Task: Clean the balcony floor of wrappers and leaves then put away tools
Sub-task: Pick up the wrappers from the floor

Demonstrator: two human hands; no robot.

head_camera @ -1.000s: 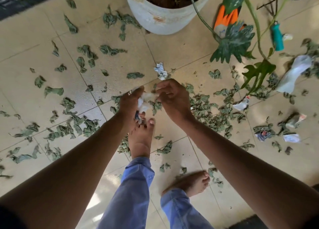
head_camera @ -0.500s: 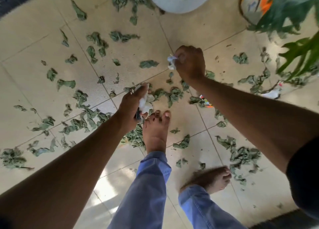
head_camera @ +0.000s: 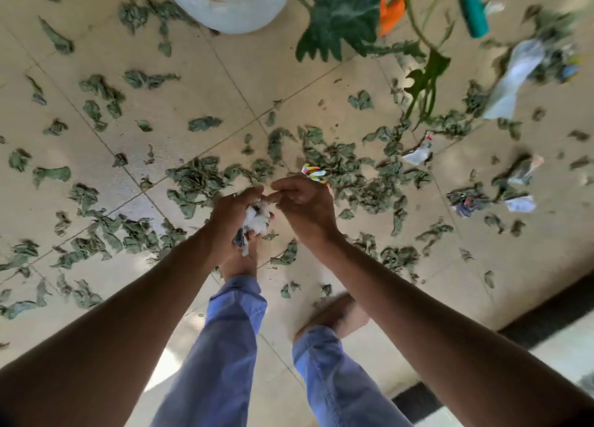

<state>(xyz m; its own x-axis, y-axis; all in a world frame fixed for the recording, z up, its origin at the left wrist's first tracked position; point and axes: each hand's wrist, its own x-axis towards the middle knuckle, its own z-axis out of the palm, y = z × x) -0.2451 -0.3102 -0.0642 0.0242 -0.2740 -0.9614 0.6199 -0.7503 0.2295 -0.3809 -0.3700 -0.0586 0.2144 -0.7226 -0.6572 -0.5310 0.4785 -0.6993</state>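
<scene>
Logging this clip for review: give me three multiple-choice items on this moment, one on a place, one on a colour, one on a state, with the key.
1. Where is the white pot?
A. top of view
B. beside the feet
C. bottom right

2. What colour are the trousers?
A. black
B. blue
C. red

3. What does the left hand hold?
A. nothing
B. a broom
C. crumpled wrappers

Key: 1 A, the white pot sits at the top edge. 2 B, the trousers are blue. 3 C, the left hand grips crumpled wrappers; the right hand touches them.
</scene>
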